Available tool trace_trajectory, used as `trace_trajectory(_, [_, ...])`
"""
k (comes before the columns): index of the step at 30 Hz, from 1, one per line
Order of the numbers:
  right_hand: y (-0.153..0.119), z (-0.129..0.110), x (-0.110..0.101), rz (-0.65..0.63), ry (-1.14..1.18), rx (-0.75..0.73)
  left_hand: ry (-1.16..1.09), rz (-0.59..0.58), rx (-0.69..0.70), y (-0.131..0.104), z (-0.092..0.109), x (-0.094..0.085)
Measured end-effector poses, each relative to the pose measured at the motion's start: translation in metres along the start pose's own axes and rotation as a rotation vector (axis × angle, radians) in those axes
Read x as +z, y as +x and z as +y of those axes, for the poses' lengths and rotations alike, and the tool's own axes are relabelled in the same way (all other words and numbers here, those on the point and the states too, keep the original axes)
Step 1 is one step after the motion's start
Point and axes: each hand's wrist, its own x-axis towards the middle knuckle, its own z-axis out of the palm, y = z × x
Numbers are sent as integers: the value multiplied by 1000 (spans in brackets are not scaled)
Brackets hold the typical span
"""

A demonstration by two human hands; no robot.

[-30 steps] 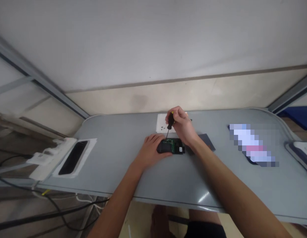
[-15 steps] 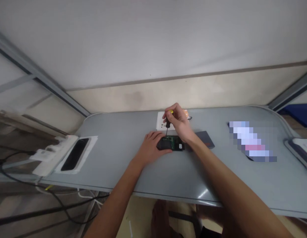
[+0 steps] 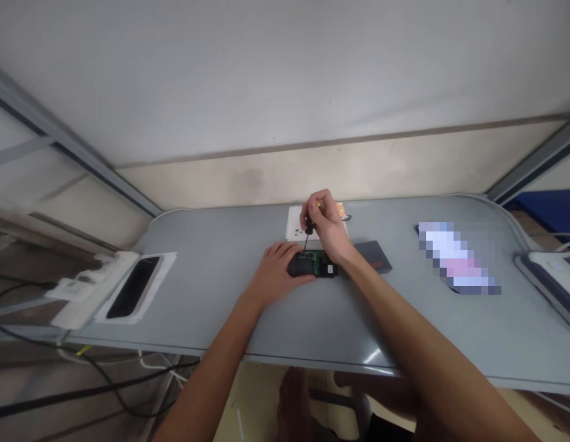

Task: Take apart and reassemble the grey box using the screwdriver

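The grey surface (image 3: 211, 270) carries everything and gives the work a firm base, so any push is best sent straight down into it.

The right forearm (image 3: 395, 307) slants inward from the lower right; the left forearm (image 3: 229, 344) rises from the lower left, and the two nearly meet at the work. The left hand (image 3: 278, 270) lies low across the left end of the device, its grip clasping that end with fingers at the far edge and thumb along the near one. The right hand (image 3: 326, 224) is raised above the far side, wrist bent, its grip curled around the screwdriver handle.

Behind lies a white sheet (image 3: 294, 220). The device (image 3: 318, 263), its green board bared, sits flat just in front of it, between the hands. A dark panel (image 3: 372, 255) lies to its right, partly under the right forearm.

The screwdriver (image 3: 309, 228) leans slightly, its tip at the board's far edge beside the left fingertips; whether it is seated in a screw is too small to tell. A more upright shaft, steady light pressure and fingertips clear of the tip should prevent slips. The small dark bits (image 3: 297, 232) on the sheet deserve no bumps.
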Motion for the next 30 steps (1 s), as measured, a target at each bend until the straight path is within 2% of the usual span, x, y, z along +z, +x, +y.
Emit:
trace_trajectory(3, [1,-4,-3,-14,-63,4,-11,4,5,0,0,0])
trace_trajectory(6, [1,-11,0,-14,40,69,-13,1,11,1,0,0])
trace_trajectory(10, [-3,-16,8,93,145,111,-12,-10,2,1,-1,0])
trace_trajectory(12, [-3,-15,7,116,150,103,-13,-13,1,1,0,0])
trace_trajectory(16, [0,-10,-1,83,131,60,-18,-7,7,1,0,0])
trace_trajectory(20, [3,-9,-4,7,134,121,-32,-2,5,0,0,0])
trace_trajectory(26, [0,-6,3,127,178,98,-36,-5,-3,0,1,1])
trace_trajectory(30, [0,-2,0,89,149,77,-34,-2,-10,-1,0,2])
